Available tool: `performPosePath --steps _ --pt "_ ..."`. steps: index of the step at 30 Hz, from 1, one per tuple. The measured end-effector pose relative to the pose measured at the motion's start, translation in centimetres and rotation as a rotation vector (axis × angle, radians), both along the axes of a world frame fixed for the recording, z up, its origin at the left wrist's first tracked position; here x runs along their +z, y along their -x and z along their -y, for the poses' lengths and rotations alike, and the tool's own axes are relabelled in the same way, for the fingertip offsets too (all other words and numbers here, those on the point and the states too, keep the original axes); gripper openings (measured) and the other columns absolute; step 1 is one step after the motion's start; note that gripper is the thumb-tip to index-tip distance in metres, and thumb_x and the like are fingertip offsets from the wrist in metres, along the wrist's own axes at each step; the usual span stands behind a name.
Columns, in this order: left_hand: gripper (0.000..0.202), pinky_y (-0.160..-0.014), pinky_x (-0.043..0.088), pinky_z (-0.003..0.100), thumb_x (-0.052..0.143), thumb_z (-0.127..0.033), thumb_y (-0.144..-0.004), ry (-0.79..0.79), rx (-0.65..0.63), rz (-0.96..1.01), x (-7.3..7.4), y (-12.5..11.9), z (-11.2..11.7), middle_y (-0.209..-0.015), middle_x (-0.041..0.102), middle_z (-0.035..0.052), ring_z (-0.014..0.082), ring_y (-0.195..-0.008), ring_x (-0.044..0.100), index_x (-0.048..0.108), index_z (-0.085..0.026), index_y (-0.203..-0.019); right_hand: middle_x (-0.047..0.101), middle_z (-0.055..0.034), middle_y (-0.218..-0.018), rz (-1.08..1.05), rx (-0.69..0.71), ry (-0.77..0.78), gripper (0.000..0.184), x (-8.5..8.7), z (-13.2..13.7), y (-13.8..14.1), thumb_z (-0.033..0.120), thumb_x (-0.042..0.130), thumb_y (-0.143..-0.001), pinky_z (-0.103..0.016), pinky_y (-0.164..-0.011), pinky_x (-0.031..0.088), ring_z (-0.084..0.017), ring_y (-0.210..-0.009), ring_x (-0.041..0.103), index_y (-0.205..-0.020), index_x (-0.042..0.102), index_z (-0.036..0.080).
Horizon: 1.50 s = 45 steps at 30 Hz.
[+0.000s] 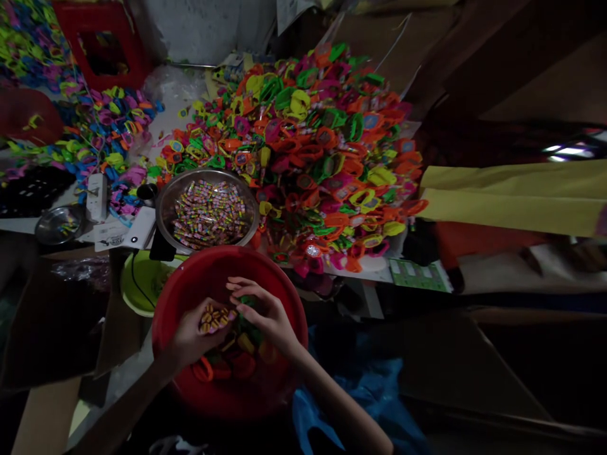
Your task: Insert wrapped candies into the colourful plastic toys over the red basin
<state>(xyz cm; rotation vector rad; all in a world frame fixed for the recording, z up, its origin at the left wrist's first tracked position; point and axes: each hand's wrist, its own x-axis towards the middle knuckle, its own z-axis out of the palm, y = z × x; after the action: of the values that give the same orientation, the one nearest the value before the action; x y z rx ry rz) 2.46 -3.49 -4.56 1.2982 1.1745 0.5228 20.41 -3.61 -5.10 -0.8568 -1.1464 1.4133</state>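
Observation:
My left hand (196,332) is closed around a bundle of small candy rolls (216,318), their yellowish ends facing up. Beside it, my right hand (265,316) has its fingers curved and apart, with the thumb close to the bundle; nothing clearly shows in its grasp. Both hands are above a red tub (291,303). Inside the tub lie orange, yellow and green toy watches (241,363), partly hidden by the hands and shadow. A metal bowl (161,212) just behind the tub holds many more wrapped candy rolls (211,212).
A big heap of colourful toy watches (327,151) covers the table behind. More coloured pieces lie at left near a red stool (102,47). A power strip (97,197), a small metal dish (59,224), a green basin (137,284) and a blue plastic bag (365,392) surround the tub.

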Motion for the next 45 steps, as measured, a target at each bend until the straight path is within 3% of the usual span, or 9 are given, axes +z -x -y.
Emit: performPosePath --steps 4,8,14,18,22,26,31,36,45 --pt "0.035 -0.076 0.049 0.026 0.063 -0.032 -0.075 0.034 -0.038 0.064 0.2 -0.9 0.3 -0.098 0.064 0.0051 0.0176 -0.088 0.061 0.055 -0.016 -0.105 0.058 -0.0106 -0.12 0.025 0.08 -0.063 0.017 0.8 0.3 0.6 0.026 0.059 -0.087 -0.039 -0.097 0.044 -0.022 -0.122 0.049 -0.102 0.057 0.021" --pt "0.028 -0.075 0.049 0.027 0.063 -0.028 -0.073 -0.017 -0.096 0.052 0.2 -0.8 0.6 -0.094 0.064 0.0039 0.0178 -0.084 0.06 0.057 -0.017 -0.098 0.055 -0.0111 -0.119 0.029 0.116 -0.088 0.018 1.7 0.5 0.3 0.029 0.055 -0.088 -0.039 -0.096 0.044 -0.022 -0.122 0.046 -0.105 0.053 0.021" --pt "0.025 -0.081 0.049 0.028 0.063 -0.024 -0.074 -0.169 -0.039 0.019 -0.5 0.5 1.0 -0.106 0.062 0.0061 0.0187 -0.093 0.06 0.054 -0.018 -0.097 0.05 -0.011 -0.12 0.32 -0.079 -0.197 0.029 2.0 0.8 0.0 0.024 0.061 -0.084 -0.039 -0.096 0.043 -0.022 -0.116 0.049 -0.11 0.05 0.022" --pt "0.022 -0.082 0.048 0.028 0.062 -0.025 -0.075 -0.274 -0.127 -0.016 0.3 1.0 0.5 -0.119 0.058 0.0095 0.0206 -0.101 0.059 0.055 -0.018 -0.095 0.055 -0.0108 -0.116 0.378 -0.009 -0.178 0.025 1.7 1.3 0.2 0.028 0.051 -0.091 -0.037 -0.094 0.043 -0.021 -0.111 0.052 -0.115 0.051 0.021" --pt "0.022 -0.09 0.046 0.028 0.06 -0.021 -0.077 -0.299 -0.173 -0.036 1.3 1.2 0.0 -0.125 0.055 0.0106 0.0216 -0.113 0.055 0.055 -0.018 -0.098 0.059 -0.0085 -0.108 0.344 -0.068 -0.147 0.019 1.6 1.6 0.3 0.03 0.041 -0.096 -0.033 -0.092 0.044 -0.019 -0.105 0.055 -0.109 0.052 0.021" --pt "0.023 -0.092 0.044 0.027 0.059 -0.012 -0.074 -0.37 -0.136 -0.072 2.1 1.4 -0.2 -0.117 0.057 0.0074 0.0182 -0.109 0.056 0.056 -0.018 -0.096 0.06 -0.0067 -0.099 0.356 -0.114 -0.077 0.021 1.7 1.6 -0.1 0.034 0.038 -0.097 -0.031 -0.086 0.044 -0.018 -0.096 0.057 -0.101 0.054 0.02" --pt "0.025 -0.081 0.047 0.023 0.058 -0.011 -0.072 -0.402 -0.108 -0.095 2.8 1.6 -0.3 -0.096 0.061 0.003 0.0145 -0.091 0.06 0.057 -0.019 -0.096 0.055 -0.0067 -0.092 0.38 -0.033 -0.163 0.026 1.9 1.5 -0.6 0.039 0.037 -0.096 -0.031 -0.077 0.044 -0.018 -0.086 0.054 -0.097 0.053 0.019" --pt "0.026 -0.081 0.049 0.024 0.058 -0.02 -0.074 -0.29 -0.026 -0.086 3.0 1.6 -0.2 -0.099 0.066 0.0049 0.0166 -0.093 0.063 0.057 -0.019 -0.1 0.053 -0.0067 -0.094 0.454 0.013 -0.277 0.013 2.1 1.4 -0.9 0.028 0.045 -0.093 -0.03 -0.076 0.045 -0.017 -0.088 0.053 -0.102 0.05 0.02" --pt "0.027 -0.078 0.049 0.023 0.061 -0.018 -0.072 -0.328 -0.099 -0.147 3.7 1.9 -0.4 -0.096 0.067 0.0028 0.0159 -0.088 0.064 0.057 -0.02 -0.1 0.059 -0.0091 -0.106 0.714 0.147 -0.425 0.028 3.1 0.8 -1.6 0.026 0.051 -0.092 -0.034 -0.083 0.048 -0.02 -0.098 0.056 -0.118 0.044 0.021"
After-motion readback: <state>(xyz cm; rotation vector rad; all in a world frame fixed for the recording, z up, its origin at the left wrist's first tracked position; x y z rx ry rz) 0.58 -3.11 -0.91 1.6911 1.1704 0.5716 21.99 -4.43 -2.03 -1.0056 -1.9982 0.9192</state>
